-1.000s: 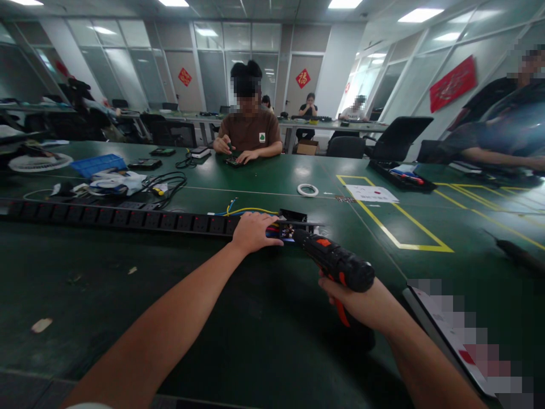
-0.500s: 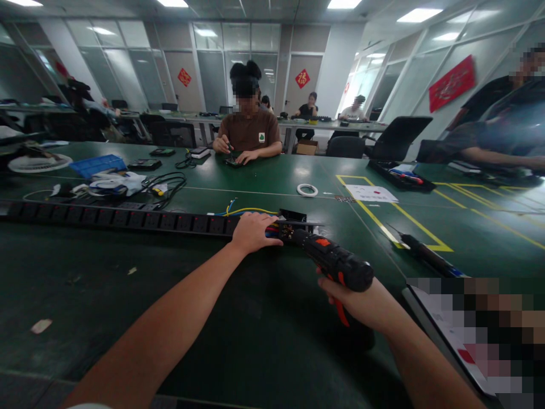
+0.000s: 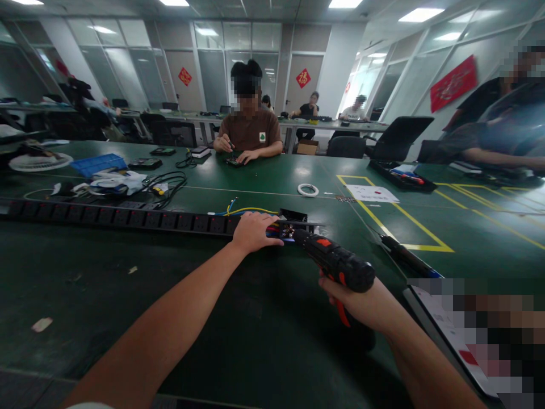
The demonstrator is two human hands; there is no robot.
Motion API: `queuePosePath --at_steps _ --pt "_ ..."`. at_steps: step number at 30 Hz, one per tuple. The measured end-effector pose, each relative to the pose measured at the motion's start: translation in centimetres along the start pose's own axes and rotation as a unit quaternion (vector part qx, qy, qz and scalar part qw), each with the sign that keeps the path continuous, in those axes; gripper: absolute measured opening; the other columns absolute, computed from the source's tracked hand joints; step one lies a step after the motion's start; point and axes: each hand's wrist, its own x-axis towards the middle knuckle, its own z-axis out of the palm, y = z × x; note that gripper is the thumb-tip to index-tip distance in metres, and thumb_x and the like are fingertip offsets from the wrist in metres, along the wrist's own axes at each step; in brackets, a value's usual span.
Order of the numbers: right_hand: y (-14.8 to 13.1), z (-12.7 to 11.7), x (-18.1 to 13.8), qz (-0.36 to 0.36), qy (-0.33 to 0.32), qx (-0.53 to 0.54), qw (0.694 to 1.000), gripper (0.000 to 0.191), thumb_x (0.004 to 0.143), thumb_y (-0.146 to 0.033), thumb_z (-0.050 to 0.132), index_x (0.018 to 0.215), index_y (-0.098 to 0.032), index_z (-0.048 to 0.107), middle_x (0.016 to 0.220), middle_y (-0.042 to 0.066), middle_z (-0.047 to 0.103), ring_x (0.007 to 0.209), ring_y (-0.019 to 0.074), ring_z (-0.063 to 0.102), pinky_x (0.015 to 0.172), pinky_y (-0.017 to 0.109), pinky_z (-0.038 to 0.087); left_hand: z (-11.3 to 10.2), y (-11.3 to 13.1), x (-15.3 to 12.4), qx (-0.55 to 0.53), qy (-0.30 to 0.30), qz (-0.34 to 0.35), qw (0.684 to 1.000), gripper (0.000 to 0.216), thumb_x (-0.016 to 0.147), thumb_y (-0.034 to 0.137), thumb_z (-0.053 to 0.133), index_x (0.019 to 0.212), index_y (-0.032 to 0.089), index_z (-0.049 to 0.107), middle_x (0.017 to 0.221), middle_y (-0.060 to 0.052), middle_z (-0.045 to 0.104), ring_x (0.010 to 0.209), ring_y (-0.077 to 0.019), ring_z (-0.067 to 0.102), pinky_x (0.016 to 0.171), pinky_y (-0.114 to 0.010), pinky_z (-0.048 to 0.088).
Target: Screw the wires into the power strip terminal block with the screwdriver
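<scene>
A long black power strip (image 3: pixel 170 220) with a row of sockets and small red lights runs across the table from the left. My left hand (image 3: pixel 254 232) is closed over it near its right end, thumb on the near side. Coloured wires and metal terminals show in the open end housing (image 3: pixel 288 229), just right of my thumb. In my right hand (image 3: pixel 357 301) is a black and orange cordless drill (image 3: pixel 336 258), held by its handle. Its nose points left at the terminals; whether the bit touches them I cannot tell. Blue and yellow wires (image 3: pixel 251 210) lie behind the strip.
A white ring of tape (image 3: pixel 307 190) and a paper sheet (image 3: pixel 372 193) lie beyond the drill. To the right is a slim dark tool (image 3: pixel 409 255) with a thin tip. A blue basket (image 3: pixel 99 164) and black cables (image 3: pixel 170 184) sit at left. A person (image 3: pixel 249 133) works opposite.
The slim dark tool on the right has shifted to the left. My hands, the drill and the power strip stay nearly where they were.
</scene>
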Motion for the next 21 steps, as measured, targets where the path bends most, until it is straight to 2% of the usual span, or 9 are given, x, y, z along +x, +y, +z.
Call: queuePosePath --at_steps 4,15,21 --pt "-0.42 0.08 -0.16 0.004 0.006 -0.003 1.0 0.013 0.083 -0.034 0.071 0.089 -0.023 0.07 0.064 -0.002 0.068 0.063 0.0204 0.07 0.063 0.031 0.055 0.07 -0.04 0.0 -0.003 0.0 0.002 1.0 0.087 0.086 0.086 0.073 0.146 0.023 0.073 0.141 -0.012 0.077 0.126 -0.036 0.069 0.105 -0.048 0.044" --pt "-0.08 0.2 0.03 0.022 0.007 0.0 1.0 0.025 0.084 -0.034 0.072 0.105 -0.02 0.073 0.067 -0.001 0.071 0.067 0.0224 0.072 0.066 0.033 0.056 0.06 -0.01 -0.05 -0.002 0.003 0.001 1.0 0.084 0.087 0.085 0.072 0.144 0.024 0.073 0.14 -0.012 0.077 0.126 -0.0353 0.069 0.105 -0.047 0.044" --pt "-0.24 0.1 -0.11 0.015 0.006 0.008 1.0 0.02 0.082 -0.034 0.073 0.098 -0.021 0.072 0.066 -0.001 0.071 0.066 0.0217 0.071 0.065 0.033 0.055 -0.01 0.0 -0.03 0.002 0.006 0.003 1.0 0.089 0.086 0.087 0.071 0.145 0.02 0.073 0.14 -0.012 0.077 0.124 -0.0353 0.07 0.105 -0.048 0.044"
